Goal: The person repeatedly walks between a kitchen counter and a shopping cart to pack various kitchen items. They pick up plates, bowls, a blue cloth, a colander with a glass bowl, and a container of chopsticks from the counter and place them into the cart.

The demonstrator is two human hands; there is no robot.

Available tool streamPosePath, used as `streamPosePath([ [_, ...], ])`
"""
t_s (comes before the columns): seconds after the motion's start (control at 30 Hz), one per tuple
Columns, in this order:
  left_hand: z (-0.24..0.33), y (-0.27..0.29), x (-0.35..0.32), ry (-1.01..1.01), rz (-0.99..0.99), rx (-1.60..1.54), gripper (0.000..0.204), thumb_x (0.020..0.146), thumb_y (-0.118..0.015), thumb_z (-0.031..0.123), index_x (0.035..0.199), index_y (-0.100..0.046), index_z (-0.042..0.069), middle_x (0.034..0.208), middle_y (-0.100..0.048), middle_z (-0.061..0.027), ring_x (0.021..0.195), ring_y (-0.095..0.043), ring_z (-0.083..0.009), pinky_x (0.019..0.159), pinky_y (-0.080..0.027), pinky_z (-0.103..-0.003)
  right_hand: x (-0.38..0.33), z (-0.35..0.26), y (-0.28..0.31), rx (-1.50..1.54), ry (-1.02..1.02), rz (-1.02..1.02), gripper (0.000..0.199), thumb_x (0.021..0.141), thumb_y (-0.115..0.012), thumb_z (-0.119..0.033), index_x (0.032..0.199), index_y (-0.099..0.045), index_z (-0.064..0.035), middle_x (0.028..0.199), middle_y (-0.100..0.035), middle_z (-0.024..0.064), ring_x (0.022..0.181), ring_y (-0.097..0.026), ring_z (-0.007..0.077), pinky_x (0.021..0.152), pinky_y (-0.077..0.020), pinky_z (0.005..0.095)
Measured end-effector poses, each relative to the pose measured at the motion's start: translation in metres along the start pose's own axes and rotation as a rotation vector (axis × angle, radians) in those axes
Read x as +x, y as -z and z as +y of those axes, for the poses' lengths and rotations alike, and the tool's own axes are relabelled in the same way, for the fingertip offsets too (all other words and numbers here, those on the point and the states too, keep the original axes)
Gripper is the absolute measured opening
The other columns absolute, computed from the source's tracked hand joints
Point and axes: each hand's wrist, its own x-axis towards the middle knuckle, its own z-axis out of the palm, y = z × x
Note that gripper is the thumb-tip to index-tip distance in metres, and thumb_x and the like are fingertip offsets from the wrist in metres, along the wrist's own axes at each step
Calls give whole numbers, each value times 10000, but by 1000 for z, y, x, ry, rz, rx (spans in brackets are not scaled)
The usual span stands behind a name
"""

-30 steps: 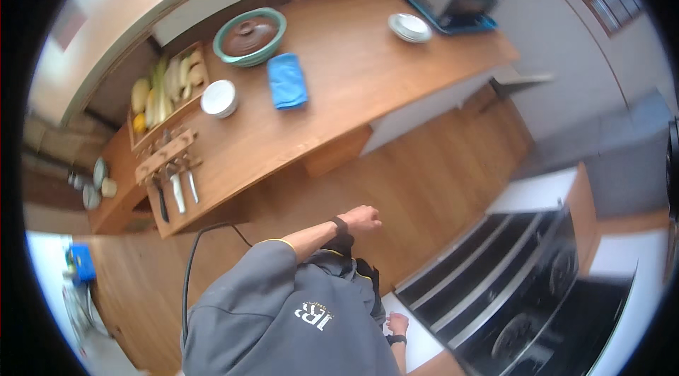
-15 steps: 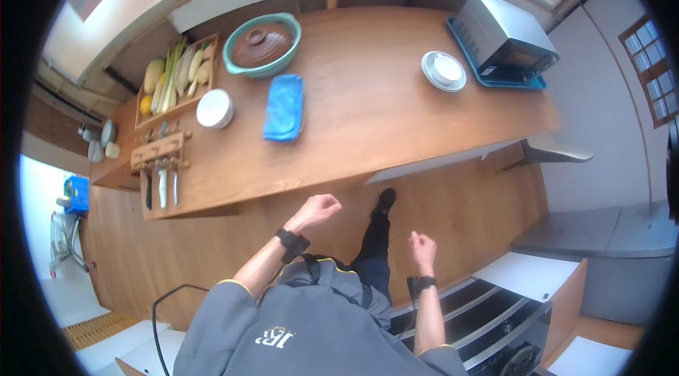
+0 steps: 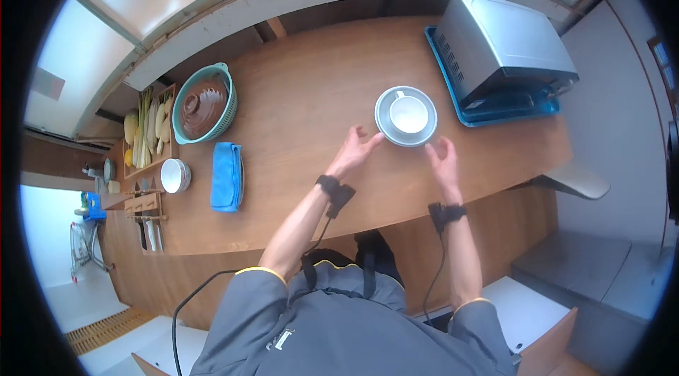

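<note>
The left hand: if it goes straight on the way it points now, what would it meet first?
The left hand would probably meet the plate under the white cup first, at its lower-left rim; whether the fingertips touch it is unclear.

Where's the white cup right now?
In the head view, the white cup sits right of centre on a round plate, just beyond the left hand and right hand, left of the silver appliance.
</note>
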Motion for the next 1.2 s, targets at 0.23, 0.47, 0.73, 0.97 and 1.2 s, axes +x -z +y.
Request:
streamPosePath([
  [0.23,28,-28,61,14,-24,-166,939,788,-668,513,1358,-194,-65,1306,-440,-221,1075,-569,-293,708,-576,-392,120,2,-11,167,-130,-266,742,839,-639,-443,1295,-408,94,1270,-503,240,1191,-489,285,997,-375,357],
  [0.47,18,-33,81,-101,-62,-402,673,797,-710,343,1327,-407,61,1213,-563,-117,1078,-573,-216,806,-540,-363,139,6,-32,359,-212,-457,569,872,-630,-342,1243,-471,58,1174,-572,157,1071,-541,204,908,-426,325],
  [0.73,-43,-16,46,-312,65,-534,715,766,-764,284,1326,-407,20,1278,-525,-136,1197,-479,-209,1022,-387,-365,80,-4,-54,516,-154,-591,393,916,-574,-181,1226,-433,17,1157,-547,124,1035,-550,198,870,-464,333],
  [0.97,-108,66,-88,-298,255,-479,786,714,-773,414,1288,-429,3,1213,-563,-166,1161,-517,-242,986,-415,-379,-54,-85,-112,388,-193,-754,411,886,-597,-148,1205,-401,23,1151,-519,151,1008,-558,221,845,-485,347],
  [1.2,-194,157,-298,-136,426,-441,753,726,-744,470,1243,-452,7,1195,-561,-178,1136,-533,-266,960,-425,-370,-232,-124,-195,140,-78,-957,510,848,-684,-235,1214,-443,26,1089,-574,131,951,-567,218,705,-510,371],
])
